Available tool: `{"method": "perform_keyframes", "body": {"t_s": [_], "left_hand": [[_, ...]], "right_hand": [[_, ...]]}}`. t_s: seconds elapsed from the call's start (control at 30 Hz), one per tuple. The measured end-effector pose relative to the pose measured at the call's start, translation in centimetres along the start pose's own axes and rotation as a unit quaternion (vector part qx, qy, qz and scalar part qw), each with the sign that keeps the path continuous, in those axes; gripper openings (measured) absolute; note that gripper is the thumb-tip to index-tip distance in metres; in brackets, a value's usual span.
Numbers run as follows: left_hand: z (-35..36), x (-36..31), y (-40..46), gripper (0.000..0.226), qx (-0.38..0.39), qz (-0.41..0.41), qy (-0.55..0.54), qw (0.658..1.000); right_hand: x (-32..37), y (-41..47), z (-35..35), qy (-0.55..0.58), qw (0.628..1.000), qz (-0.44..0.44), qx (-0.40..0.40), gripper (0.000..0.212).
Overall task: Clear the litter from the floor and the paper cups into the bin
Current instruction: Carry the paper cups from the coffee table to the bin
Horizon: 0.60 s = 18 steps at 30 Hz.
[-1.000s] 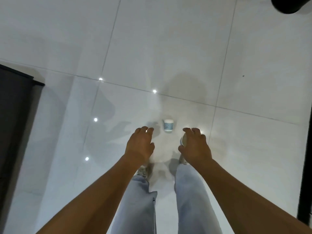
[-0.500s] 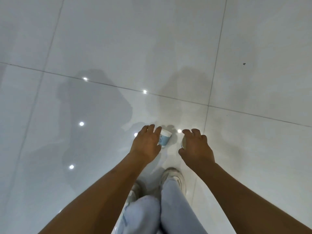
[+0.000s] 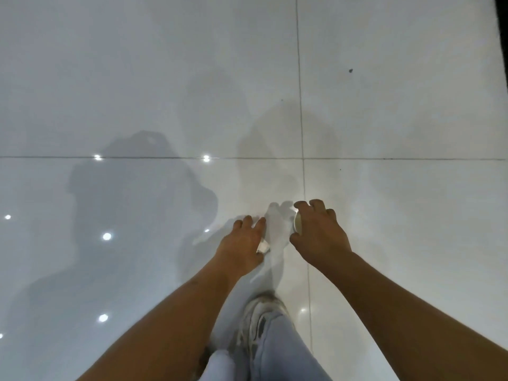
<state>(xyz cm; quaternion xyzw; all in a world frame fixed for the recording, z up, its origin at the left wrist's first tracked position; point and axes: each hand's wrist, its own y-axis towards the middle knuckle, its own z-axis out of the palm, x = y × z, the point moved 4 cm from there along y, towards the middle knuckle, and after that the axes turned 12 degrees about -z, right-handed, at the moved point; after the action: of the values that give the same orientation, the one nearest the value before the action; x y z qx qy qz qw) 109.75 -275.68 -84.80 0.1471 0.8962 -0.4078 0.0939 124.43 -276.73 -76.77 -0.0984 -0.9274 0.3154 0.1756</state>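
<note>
Both arms reach forward over a glossy white tiled floor (image 3: 137, 78). Left hand (image 3: 242, 244): grip curled around a paper cup (image 3: 263, 246), of which only a white edge shows at the thumb side; most of it is hidden under the palm. Right hand (image 3: 320, 235): grip curled over a second paper cup (image 3: 297, 225), its pale rim showing between thumb and forefinger. Hands near each other, not touching. Below, a worn white sneaker (image 3: 259, 323) and light jeans (image 3: 277, 350). A small dark speck (image 3: 350, 70) lies on the far right tile.
</note>
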Motion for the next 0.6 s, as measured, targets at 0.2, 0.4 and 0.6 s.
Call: {"method": "perform_keyframes", "body": {"t_s": [0.2,0.4,0.6], "left_hand": [[0.2,-0.1,-0.2,0.08,0.038,0.012,0.031,0.999],[-6.4,0.2,-3.4,0.087,0.01,0.02,0.017,1.0],[-20.5,-2.2,-12.5,0.077,-0.048,0.018,0.049,0.997]], "right_hand": [[-0.3,-0.7,0.3,0.015,1.0,0.009,-0.01,0.053],[1.4,-2.9,-2.6,0.035,0.999,0.008,-0.024,0.055],[8.2,-9.4,-12.8,0.051,0.998,-0.032,-0.023,0.055]]}}
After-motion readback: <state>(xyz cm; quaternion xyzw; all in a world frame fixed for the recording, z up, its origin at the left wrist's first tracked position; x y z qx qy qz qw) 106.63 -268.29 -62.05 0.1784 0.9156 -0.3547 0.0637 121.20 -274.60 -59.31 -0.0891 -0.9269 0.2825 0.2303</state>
